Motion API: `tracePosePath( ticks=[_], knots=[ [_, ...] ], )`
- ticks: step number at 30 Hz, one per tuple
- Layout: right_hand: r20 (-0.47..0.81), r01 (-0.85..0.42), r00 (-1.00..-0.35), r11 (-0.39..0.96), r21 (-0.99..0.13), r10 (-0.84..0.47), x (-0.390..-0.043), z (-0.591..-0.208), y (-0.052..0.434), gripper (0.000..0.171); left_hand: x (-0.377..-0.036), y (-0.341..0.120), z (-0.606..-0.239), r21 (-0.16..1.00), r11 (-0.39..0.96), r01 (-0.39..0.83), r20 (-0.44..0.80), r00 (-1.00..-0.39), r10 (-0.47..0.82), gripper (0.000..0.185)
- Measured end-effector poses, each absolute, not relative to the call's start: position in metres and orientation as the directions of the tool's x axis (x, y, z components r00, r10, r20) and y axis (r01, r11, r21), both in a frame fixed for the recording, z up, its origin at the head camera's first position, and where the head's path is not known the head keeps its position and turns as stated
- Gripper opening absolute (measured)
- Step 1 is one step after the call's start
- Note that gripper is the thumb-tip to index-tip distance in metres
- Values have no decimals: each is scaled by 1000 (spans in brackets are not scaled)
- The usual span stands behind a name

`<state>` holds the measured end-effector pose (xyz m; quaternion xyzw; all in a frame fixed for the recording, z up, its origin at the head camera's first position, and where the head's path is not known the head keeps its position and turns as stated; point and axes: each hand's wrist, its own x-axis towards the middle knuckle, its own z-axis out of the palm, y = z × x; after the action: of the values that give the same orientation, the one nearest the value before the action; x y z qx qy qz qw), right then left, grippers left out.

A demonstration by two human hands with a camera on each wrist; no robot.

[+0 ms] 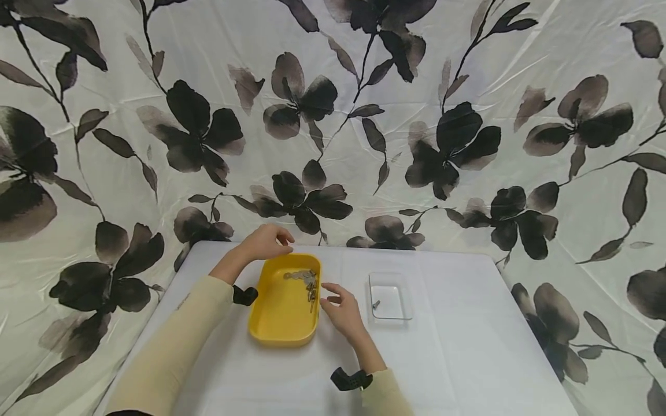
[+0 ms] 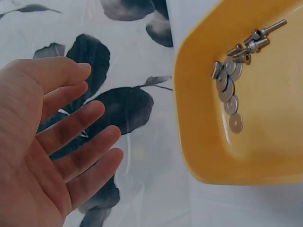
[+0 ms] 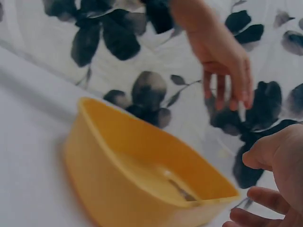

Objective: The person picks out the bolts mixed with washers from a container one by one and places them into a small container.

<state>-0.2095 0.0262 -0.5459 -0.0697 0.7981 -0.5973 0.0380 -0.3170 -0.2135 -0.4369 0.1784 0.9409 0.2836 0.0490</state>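
A yellow tray [image 1: 281, 320] holds a cluster of flat round washers [image 1: 299, 276] and several metal bolts [image 1: 311, 293] at its far right part. My left hand [image 1: 265, 241] hovers over the tray's far left rim; the left wrist view shows its fingers [image 2: 80, 130] spread loosely with nothing in them. Just outside the tray's right side is my right hand [image 1: 344, 313], its relaxed fingers pointing toward the rim. No object shows between the right thumb [image 3: 265, 150] and fingers in the right wrist view.
To the right of the tray stands a small clear plastic box [image 1: 391, 318] with one small bolt [image 1: 376, 304] inside. Both sit on a white-covered table [image 1: 463, 346]. A floral curtain [image 1: 374, 162] hangs behind the table's far edge.
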Motion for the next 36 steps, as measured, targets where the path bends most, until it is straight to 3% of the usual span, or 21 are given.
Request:
tracePosePath(
  ticks=[6,14,22,36],
  knots=[
    [-62,25,-988,252,-967,-141,-201,-558,5,45,-332,-215,-452,544,780,308,-2,-929,369,20],
    [-116,82,-984,239,-967,-133,-188,-578,1,55,-341,-210,-498,600,755,263,-42,-933,358,19],
    [-62,37,-975,119,-992,-213,-192,-592,5,61,-347,-192,-533,607,759,236,-56,-940,337,23],
    [-64,30,-967,139,-990,-247,-198,-593,11,63,-357,-166,-559,533,824,193,-144,-938,314,27]
  ],
)
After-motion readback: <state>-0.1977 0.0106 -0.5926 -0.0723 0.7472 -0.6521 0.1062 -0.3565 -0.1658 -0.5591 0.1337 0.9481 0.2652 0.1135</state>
